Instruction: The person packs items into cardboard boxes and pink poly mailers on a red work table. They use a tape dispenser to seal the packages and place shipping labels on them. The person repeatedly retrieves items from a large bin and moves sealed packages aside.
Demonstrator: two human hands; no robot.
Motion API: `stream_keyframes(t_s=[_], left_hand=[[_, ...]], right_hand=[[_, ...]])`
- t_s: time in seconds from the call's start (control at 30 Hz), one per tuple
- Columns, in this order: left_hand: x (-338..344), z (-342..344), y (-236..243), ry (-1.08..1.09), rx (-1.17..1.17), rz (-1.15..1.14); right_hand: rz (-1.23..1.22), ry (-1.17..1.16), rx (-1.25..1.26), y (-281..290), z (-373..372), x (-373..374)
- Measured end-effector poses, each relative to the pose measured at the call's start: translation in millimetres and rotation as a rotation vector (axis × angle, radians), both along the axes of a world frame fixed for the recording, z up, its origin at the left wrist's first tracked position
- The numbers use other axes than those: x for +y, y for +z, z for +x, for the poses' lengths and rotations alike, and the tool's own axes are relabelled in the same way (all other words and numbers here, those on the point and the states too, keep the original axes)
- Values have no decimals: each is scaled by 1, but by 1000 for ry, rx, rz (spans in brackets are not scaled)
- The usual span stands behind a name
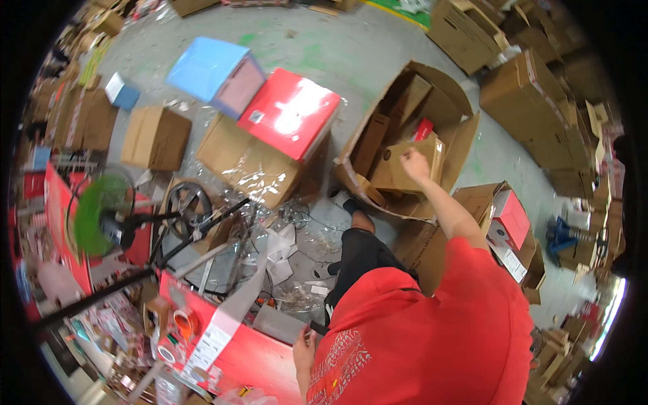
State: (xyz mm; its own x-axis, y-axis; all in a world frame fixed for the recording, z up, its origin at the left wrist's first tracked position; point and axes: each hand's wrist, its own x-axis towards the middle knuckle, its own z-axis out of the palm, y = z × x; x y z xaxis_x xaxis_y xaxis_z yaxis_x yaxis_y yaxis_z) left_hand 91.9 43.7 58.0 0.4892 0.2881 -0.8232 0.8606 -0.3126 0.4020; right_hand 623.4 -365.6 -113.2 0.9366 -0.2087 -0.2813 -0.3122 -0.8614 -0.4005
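Note:
My right hand (413,164) reaches into a big open carton (466,138) on the floor, fingers curled over a brown cardboard box (391,169). Whether it grips the box or something small cannot be made out. Around that box lie more brown boxes (408,98) and a small red box (423,129). Down at the edge of the red table (250,358), my left hand (304,347) is closed around a small dark object (317,329), mostly hidden. Beside it on the table sits a grey box-shaped thing (278,325).
Left of the carton, a shiny red box (293,111) and a blue box (209,71) rest on a plastic-wrapped carton (250,162). A green-bladed fan (101,216) stands left. A paper label strip (219,331) and tape rolls (179,331) lie on the table. Cartons (526,101) stack right.

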Motion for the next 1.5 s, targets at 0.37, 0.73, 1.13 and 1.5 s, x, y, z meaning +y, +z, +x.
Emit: stream_keyframes(t_s=[0.37,0.73,1.13,1.5], left_hand=[[-58,169,-77,467,348,-293],[-73,272,-205,288,504,-80],[-82,340,-92,-58,-23,-148],[-140,325,-95,-576,-430,-296]], right_hand=[[239,238,616,-272,106,-76],[-359,185,159,-511,327,-94],[328,1019,19,-94,139,-34],[-290,1096,237,76,28,85]])
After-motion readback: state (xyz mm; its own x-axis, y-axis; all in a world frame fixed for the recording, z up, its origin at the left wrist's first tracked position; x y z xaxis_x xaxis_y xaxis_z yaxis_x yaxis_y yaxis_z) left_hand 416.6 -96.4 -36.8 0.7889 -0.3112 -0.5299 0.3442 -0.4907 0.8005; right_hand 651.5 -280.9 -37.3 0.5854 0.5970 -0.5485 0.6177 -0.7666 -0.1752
